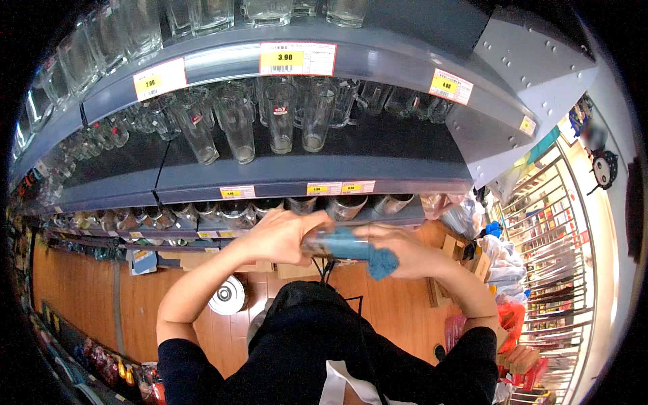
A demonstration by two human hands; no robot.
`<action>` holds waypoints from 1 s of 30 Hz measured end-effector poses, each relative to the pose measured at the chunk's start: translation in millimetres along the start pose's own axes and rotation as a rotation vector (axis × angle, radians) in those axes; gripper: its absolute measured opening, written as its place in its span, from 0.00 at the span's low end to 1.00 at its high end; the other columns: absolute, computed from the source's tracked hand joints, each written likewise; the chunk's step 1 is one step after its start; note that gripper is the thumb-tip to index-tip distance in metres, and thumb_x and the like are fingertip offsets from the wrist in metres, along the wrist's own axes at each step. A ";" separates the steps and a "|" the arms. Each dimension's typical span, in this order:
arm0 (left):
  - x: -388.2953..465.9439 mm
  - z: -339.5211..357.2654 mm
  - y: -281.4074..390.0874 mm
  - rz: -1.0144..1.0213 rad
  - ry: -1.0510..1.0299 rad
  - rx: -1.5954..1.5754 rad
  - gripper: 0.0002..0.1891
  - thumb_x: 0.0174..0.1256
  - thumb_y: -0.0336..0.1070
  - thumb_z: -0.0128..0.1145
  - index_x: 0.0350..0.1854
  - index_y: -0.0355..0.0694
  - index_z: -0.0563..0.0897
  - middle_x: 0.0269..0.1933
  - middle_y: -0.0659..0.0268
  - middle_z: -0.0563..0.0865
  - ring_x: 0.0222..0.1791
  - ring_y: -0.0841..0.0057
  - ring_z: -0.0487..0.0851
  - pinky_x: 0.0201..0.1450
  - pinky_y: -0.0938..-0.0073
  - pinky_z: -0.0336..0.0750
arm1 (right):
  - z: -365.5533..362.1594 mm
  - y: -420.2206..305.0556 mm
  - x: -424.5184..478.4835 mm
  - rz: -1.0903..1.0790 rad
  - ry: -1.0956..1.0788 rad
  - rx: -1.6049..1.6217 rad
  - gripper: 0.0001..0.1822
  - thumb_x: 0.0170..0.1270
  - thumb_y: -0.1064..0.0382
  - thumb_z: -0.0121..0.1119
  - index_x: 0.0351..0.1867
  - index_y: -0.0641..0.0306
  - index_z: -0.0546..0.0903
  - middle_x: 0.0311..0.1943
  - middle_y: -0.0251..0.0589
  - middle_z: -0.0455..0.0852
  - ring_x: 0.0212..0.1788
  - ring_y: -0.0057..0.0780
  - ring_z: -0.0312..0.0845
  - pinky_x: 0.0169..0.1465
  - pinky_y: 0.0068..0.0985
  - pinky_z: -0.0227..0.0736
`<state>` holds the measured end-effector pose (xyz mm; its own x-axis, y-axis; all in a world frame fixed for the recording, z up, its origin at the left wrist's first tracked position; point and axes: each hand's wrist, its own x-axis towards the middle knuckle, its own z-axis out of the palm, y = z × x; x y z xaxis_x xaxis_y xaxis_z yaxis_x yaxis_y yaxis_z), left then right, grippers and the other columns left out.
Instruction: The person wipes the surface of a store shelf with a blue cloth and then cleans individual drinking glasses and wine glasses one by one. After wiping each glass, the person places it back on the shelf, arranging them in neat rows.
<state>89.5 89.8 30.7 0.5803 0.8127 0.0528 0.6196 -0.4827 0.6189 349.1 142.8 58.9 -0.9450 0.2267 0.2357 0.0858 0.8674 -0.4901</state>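
My left hand (283,235) grips one end of a clear drinking glass (316,247), held sideways in front of my body. At its other end my right hand (400,248) is closed on a blue cloth (383,263). Part of the cloth shows at the glass itself; whether it is inside or behind the wall cannot be told. Both hands are somewhat blurred. Just beyond them, tall clear glasses (281,119) stand on a dark metal shelf (304,169), with glass mugs (347,106) behind.
More glasses (212,15) line the upper shelf, whose edge carries price tags (297,59). Lower down are rounded glass vessels (238,215). A round white-topped object (227,295) sits on the wood-look floor (81,293). Plastic bags (501,258) and a wire rack (554,283) flank the right.
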 end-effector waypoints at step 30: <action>5.5 57.4 32.8 -0.254 0.344 -1.782 0.55 0.52 0.84 0.26 0.59 0.31 0.70 0.52 0.54 0.79 0.47 0.67 0.81 0.55 0.67 0.76 | 77.5 -27.0 27.9 -0.273 0.581 -0.315 0.26 0.54 0.47 0.62 0.51 0.60 0.80 0.51 0.36 0.81 0.59 0.34 0.72 0.69 0.38 0.51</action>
<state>143.4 59.7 6.2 0.3092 0.9363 -0.1667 -0.7019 0.3429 0.6243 296.0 91.3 13.7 -0.6324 0.1061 0.7673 0.0400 0.9937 -0.1045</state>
